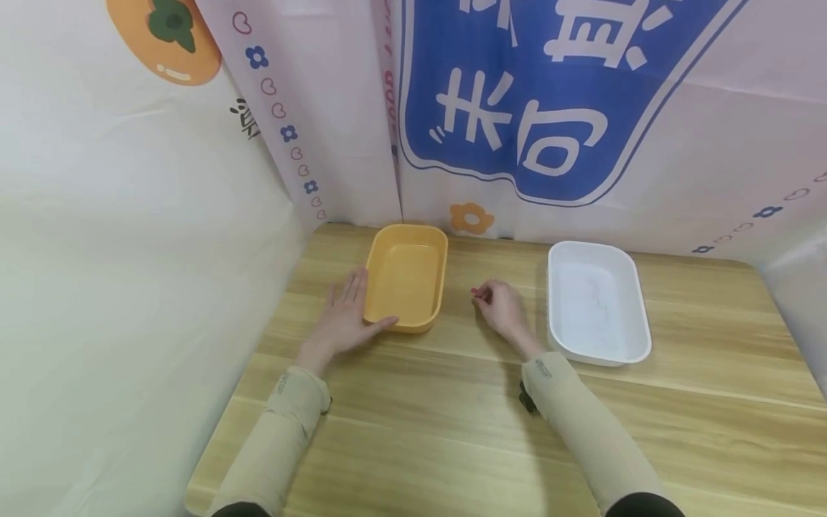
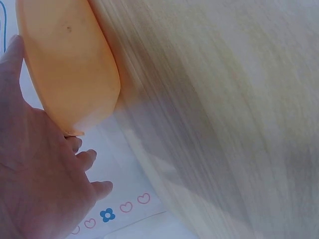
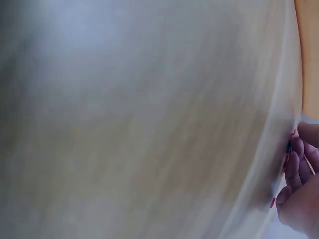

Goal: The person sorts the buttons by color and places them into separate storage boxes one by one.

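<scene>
My left hand [image 1: 345,316] rests against the near left corner of a yellow plastic tray [image 1: 441,287]. Its fingers lie straight along the tray's left side, and the thumb reaches across the near rim. In the left wrist view the tray's outer wall [image 2: 75,64] shows beside the spread hand. Between the yellow tray and a white tray, low over the table, my right hand [image 1: 504,309] pinches a small red item [image 1: 474,291] between thumb and fingertips. Red bits and a dark part show at those fingers in the right wrist view; its exact kind I cannot tell.
The white tray [image 1: 597,359] stands on the wooden table [image 1: 413,431], right of my right hand. Behind the table hangs a printed cloth [image 1: 349,143] with a blue sign pattern, and a pale cloth [image 1: 129,287] borders the left side.
</scene>
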The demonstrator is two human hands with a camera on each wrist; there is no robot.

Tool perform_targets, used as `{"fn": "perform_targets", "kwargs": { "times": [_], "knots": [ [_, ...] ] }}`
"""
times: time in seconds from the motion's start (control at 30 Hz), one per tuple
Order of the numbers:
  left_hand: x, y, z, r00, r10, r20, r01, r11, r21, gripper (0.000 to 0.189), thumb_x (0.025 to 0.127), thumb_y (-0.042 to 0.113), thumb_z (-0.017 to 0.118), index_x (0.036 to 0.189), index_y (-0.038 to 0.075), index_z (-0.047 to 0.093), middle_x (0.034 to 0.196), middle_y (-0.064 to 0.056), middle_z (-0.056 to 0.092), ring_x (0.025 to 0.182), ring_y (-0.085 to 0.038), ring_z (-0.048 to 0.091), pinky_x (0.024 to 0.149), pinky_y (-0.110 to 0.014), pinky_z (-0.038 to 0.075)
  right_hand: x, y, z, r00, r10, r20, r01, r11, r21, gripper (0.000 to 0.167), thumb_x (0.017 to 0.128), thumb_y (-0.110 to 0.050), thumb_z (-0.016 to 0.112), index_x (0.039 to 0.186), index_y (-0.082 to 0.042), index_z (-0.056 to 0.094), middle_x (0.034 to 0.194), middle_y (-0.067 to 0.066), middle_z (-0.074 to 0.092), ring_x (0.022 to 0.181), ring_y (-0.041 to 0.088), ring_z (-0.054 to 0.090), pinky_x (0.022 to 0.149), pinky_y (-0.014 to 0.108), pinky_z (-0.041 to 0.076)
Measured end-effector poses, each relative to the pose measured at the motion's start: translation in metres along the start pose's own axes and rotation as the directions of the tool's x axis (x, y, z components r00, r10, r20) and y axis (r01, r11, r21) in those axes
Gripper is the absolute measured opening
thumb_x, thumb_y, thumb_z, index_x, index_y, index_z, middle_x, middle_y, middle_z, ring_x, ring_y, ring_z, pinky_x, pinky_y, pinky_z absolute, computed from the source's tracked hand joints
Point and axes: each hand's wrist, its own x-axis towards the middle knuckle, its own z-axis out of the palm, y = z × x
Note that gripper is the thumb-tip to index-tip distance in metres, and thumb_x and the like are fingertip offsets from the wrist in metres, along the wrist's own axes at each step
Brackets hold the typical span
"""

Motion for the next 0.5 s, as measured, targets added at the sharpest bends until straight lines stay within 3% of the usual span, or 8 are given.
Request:
{"fn": "perform_targets", "kwargs": {
  "times": [0.13, 0.27, 0.5],
  "knots": [
    [-0.001, 0.000, 0.000, 1.000, 0.001, 0.002, -0.001, 1.000, -0.001, 0.124, 0.100, 0.085, 0.048, 0.176, 0.003, -0.005, 0.186, -0.020, 0.000, 0.174, -0.041, 0.006, 0.140, -0.069, 0.005, -0.003, -0.001, 0.000, 1.000, -0.009, -0.012, 0.010, 1.000, 0.024, 0.018, 0.105, -0.008, 0.070, 0.119, -0.003, 0.077, 0.114, 0.018, 0.080, 0.100, 0.031, 0.074, 0.093, 0.046, 0.064],
    [-0.001, -0.001, 0.000, 1.000, 0.002, 0.005, -0.002, 1.000, 0.005, 0.125, 0.099, 0.088, 0.046, 0.176, 0.002, -0.004, 0.186, -0.021, 0.000, 0.174, -0.041, 0.007, 0.141, -0.069, 0.005, -0.005, -0.004, -0.003, 1.000, -0.005, -0.028, 0.008, 0.994, 0.110, 0.019, 0.105, -0.008, 0.071, 0.120, -0.003, 0.080, 0.116, 0.019, 0.081, 0.103, 0.033, 0.076, 0.094, 0.045, 0.065],
    [0.001, -0.002, 0.001, 1.000, 0.000, 0.012, -0.001, 1.000, 0.019, 0.127, 0.098, 0.091, 0.041, 0.176, 0.002, -0.005, 0.186, -0.021, 0.001, 0.174, -0.041, 0.006, 0.141, -0.067, 0.004, -0.012, -0.013, -0.010, 0.999, 0.030, -0.034, -0.020, 0.966, 0.257, 0.020, 0.100, -0.006, 0.078, 0.118, 0.002, 0.080, 0.111, 0.022, 0.082, 0.092, 0.027, 0.076, 0.078, 0.019, 0.061]
  ]
}}
